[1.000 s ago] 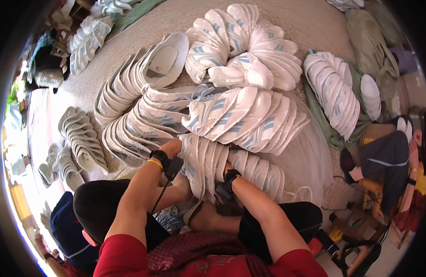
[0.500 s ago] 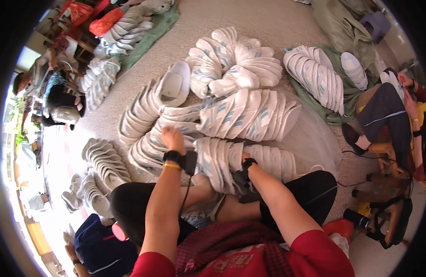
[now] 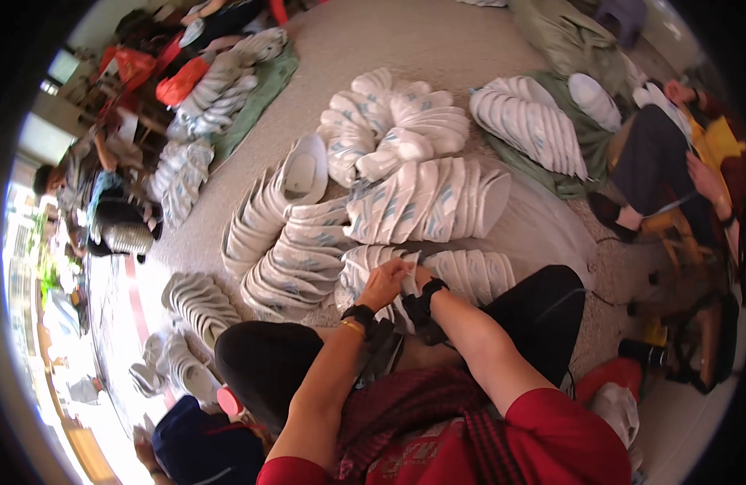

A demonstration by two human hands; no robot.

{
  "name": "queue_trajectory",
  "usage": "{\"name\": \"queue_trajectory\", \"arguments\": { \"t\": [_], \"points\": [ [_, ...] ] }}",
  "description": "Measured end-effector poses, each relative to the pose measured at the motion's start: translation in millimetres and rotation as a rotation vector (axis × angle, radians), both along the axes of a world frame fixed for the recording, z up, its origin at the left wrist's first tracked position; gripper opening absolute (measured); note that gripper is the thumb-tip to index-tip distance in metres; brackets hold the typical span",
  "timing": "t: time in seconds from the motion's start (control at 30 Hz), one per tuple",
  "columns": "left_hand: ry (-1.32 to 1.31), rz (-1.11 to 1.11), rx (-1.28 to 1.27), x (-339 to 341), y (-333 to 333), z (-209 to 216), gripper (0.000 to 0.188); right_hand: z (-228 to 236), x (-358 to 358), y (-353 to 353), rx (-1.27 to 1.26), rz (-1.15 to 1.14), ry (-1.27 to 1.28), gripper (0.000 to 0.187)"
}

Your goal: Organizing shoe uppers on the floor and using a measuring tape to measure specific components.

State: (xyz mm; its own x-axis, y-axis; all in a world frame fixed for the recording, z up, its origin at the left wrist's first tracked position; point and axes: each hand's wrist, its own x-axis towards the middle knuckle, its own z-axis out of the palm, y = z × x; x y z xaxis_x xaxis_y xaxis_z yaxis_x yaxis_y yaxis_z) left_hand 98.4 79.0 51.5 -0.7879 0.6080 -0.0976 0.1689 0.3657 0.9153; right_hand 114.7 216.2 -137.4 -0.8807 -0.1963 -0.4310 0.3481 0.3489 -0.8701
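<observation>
My left hand (image 3: 386, 281) and my right hand (image 3: 424, 277) meet in front of me, above a stacked row of white shoe uppers (image 3: 468, 271). Between them is a small, thin white piece (image 3: 411, 277), pinched by my left fingers; its kind is unclear. The fingers of my right hand close about the same piece and are partly hidden. Just beyond lies a thick row of nested uppers (image 3: 425, 202) with grey-blue stripes. To the left, another row of uppers (image 3: 296, 259) curves away from my knee.
A ring of uppers (image 3: 393, 121) lies farther out. More stacks rest on a green cloth (image 3: 563, 174) at the right. Smaller stacks (image 3: 196, 303) stand left of my knee. A seated person (image 3: 660, 162) works at the right; a stool (image 3: 680, 234) and cable are near them.
My left hand has come away from the left row, moving right and nearer to meet my right hand. A thin white piece now shows between them. The whole view has shifted slightly.
</observation>
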Motion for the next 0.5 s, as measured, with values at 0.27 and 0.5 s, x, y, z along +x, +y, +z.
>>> {"name": "queue_trajectory", "arguments": {
  "t": [0.27,0.5],
  "points": [
    [-0.011,0.027,-0.107,-10.7,8.7,11.7,0.013,116.2,12.3,30.9,0.384,0.265,0.529,0.013],
    [-0.148,0.325,0.383,-77.1,17.5,135.2,0.020,173.1,-36.4,99.5,-0.493,-0.326,-0.169,0.011]
  ]
}}
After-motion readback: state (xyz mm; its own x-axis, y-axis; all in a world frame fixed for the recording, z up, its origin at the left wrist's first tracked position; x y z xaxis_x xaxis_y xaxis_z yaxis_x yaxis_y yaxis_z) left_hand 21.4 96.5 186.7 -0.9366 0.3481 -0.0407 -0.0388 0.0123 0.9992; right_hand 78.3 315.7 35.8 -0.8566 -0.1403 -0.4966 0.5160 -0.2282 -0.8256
